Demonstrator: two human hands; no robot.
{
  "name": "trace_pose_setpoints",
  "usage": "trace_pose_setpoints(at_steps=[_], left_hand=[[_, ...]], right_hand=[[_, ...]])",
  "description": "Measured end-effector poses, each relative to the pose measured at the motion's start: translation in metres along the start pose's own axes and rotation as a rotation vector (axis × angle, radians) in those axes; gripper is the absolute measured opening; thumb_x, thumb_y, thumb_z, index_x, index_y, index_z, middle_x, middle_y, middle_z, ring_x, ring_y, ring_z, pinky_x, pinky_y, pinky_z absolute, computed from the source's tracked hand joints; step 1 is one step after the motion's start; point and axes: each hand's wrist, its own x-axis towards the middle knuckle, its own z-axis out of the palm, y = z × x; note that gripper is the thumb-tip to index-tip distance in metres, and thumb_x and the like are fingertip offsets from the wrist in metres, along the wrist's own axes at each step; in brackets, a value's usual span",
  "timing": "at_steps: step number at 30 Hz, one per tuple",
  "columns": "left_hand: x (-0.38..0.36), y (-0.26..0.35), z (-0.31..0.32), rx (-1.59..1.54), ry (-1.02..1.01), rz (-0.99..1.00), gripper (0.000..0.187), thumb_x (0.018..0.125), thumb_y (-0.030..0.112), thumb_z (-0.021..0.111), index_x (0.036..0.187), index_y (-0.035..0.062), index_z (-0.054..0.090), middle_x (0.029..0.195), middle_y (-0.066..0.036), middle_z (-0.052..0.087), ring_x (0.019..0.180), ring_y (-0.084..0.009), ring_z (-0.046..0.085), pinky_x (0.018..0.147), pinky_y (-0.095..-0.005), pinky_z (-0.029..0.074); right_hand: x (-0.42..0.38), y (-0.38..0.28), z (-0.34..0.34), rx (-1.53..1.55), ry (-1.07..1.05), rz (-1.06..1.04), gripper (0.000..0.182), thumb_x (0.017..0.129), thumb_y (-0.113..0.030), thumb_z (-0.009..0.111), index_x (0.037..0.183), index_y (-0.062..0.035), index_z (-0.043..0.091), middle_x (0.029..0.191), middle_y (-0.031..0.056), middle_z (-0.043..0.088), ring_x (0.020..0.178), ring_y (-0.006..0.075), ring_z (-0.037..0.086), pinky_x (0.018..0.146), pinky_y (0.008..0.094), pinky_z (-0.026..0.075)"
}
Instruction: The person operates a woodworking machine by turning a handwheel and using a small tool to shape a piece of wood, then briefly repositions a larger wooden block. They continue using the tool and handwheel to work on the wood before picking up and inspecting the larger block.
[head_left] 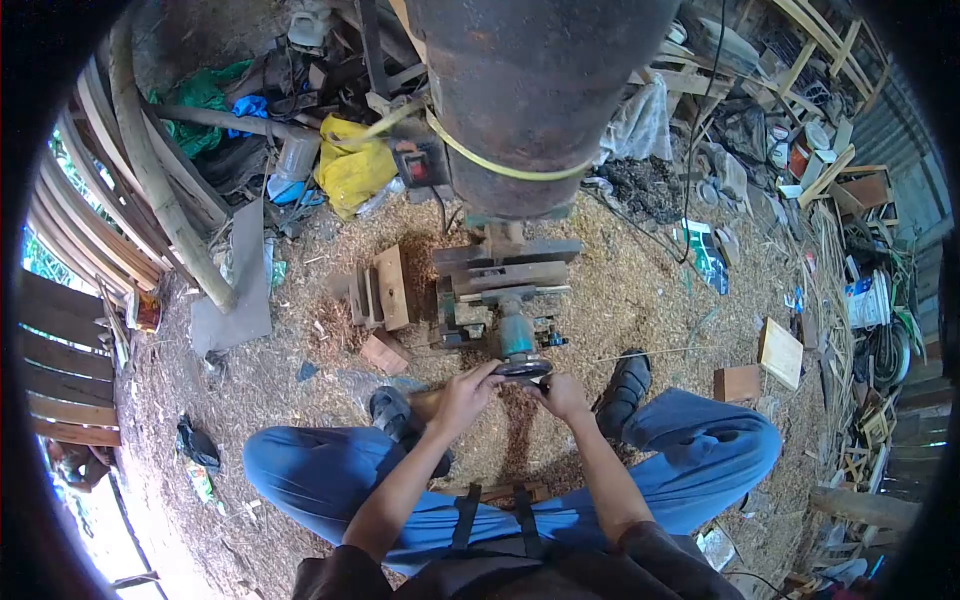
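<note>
A dark round handwheel [523, 369] sits at the near end of a green-blue cylindrical machine part [517, 332]. My left hand [466, 398] has its fingers closed on the wheel's left side. At the wheel's lower right is my right hand [562, 394], its fingers curled; what lies inside them is too small to make out. Beyond the cylinder are parallel metal bars [510, 275] of the machine, under a large rusty drum [535, 100] with a yellow band around it.
Wooden blocks [393, 288] stand left of the machine, with a smaller block [385, 353] nearer. Wood shavings cover the ground. A yellow cloth [353, 168] lies back left. At the right are a board [780, 354] and a wooden block [736, 383]. My sandalled feet flank the wheel.
</note>
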Motion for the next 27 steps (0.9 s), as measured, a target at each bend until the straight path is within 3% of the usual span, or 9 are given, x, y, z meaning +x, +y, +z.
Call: trace_pose_setpoints(at_steps=[6, 8, 10, 11, 16, 18, 23, 25, 27], left_hand=[[-0.001, 0.006, -0.003, -0.081, -0.024, -0.072, 0.033, 0.091, -0.005, 0.06, 0.124, -0.0046, 0.064, 0.105, -0.021, 0.074, 0.092, -0.0288, 0.075, 0.078, -0.0349, 0.059], [-0.002, 0.018, -0.008, -0.046, -0.061, -0.14, 0.032, 0.092, -0.004, 0.061, 0.123, -0.006, 0.064, 0.106, -0.022, 0.073, 0.095, -0.0306, 0.075, 0.079, -0.0353, 0.058], [0.003, 0.011, -0.005, -0.011, -0.031, -0.038, 0.03, 0.093, -0.002, 0.062, 0.123, -0.006, 0.064, 0.106, -0.022, 0.073, 0.097, -0.0317, 0.074, 0.08, -0.0359, 0.057], [0.003, 0.014, -0.006, -0.036, -0.028, -0.057, 0.03, 0.093, -0.001, 0.063, 0.122, -0.006, 0.064, 0.106, -0.022, 0.073, 0.096, -0.0328, 0.074, 0.082, -0.0363, 0.057], [0.001, 0.016, -0.006, -0.023, -0.027, -0.075, 0.03, 0.092, 0.001, 0.065, 0.122, -0.0033, 0.065, 0.105, -0.022, 0.073, 0.094, -0.0345, 0.074, 0.08, -0.0369, 0.058], [0.004, 0.012, -0.004, 0.048, 0.011, 0.014, 0.03, 0.092, 0.002, 0.065, 0.122, -0.0028, 0.066, 0.105, -0.022, 0.073, 0.092, -0.0354, 0.074, 0.078, -0.0383, 0.059], [-0.008, 0.011, 0.008, 0.018, -0.037, -0.07, 0.03, 0.09, 0.0, 0.066, 0.12, -0.0032, 0.066, 0.107, -0.021, 0.073, 0.093, -0.0365, 0.073, 0.077, -0.0409, 0.059], [0.003, -0.014, 0.011, 0.173, -0.014, 0.179, 0.034, 0.09, -0.003, 0.063, 0.124, -0.0036, 0.065, 0.103, -0.021, 0.074, 0.086, -0.0276, 0.075, 0.073, -0.0362, 0.058], [-0.01, 0.005, 0.006, 0.114, -0.052, 0.036, 0.035, 0.089, -0.002, 0.064, 0.124, -0.0029, 0.065, 0.103, -0.021, 0.074, 0.087, -0.0311, 0.075, 0.073, -0.0381, 0.059]], right_hand=[[-0.002, 0.001, -0.002, 0.098, 0.016, -0.049, 0.052, 0.084, -0.054, 0.072, 0.075, -0.0029, 0.073, 0.071, 0.0218, 0.068, 0.071, 0.0409, 0.068, 0.068, 0.0488, 0.055], [-0.002, 0.008, 0.013, 0.032, -0.013, 0.006, 0.051, 0.084, -0.055, 0.07, 0.079, -0.0037, 0.075, 0.074, 0.0209, 0.069, 0.073, 0.0395, 0.069, 0.068, 0.0488, 0.055], [0.001, -0.003, 0.002, -0.099, -0.005, 0.015, 0.053, 0.084, -0.058, 0.068, 0.086, -0.005, 0.076, 0.081, 0.0197, 0.072, 0.077, 0.0377, 0.071, 0.07, 0.0478, 0.056], [-0.007, -0.031, -0.02, -0.215, -0.103, 0.116, 0.042, 0.091, -0.045, 0.063, 0.092, -0.0053, 0.076, 0.095, 0.0178, 0.075, 0.085, 0.0347, 0.074, 0.075, 0.047, 0.059], [-0.004, -0.03, 0.0, -0.363, -0.148, 0.082, 0.027, 0.092, -0.018, 0.053, 0.093, -0.0083, 0.078, 0.093, 0.0136, 0.076, 0.086, 0.0312, 0.075, 0.074, 0.0437, 0.06], [0.001, -0.022, -0.003, -0.389, -0.199, -0.004, 0.027, 0.092, -0.018, 0.053, 0.092, -0.0079, 0.078, 0.093, 0.0151, 0.076, 0.086, 0.0319, 0.075, 0.074, 0.045, 0.059], [-0.015, 0.006, 0.002, -0.285, -0.229, -0.024, 0.039, 0.095, -0.04, 0.055, 0.092, -0.0073, 0.076, 0.093, 0.0176, 0.075, 0.085, 0.0331, 0.074, 0.077, 0.0471, 0.058], [0.016, 0.029, 0.035, -0.192, -0.202, -0.062, 0.057, 0.092, -0.058, 0.055, 0.098, -0.0044, 0.074, 0.094, 0.0207, 0.073, 0.086, 0.0382, 0.072, 0.077, 0.0487, 0.057], [0.005, 0.035, 0.042, -0.056, -0.279, -0.07, 0.065, 0.091, -0.064, 0.053, 0.101, -0.0028, 0.073, 0.094, 0.0221, 0.073, 0.088, 0.0398, 0.071, 0.079, 0.0494, 0.056]])
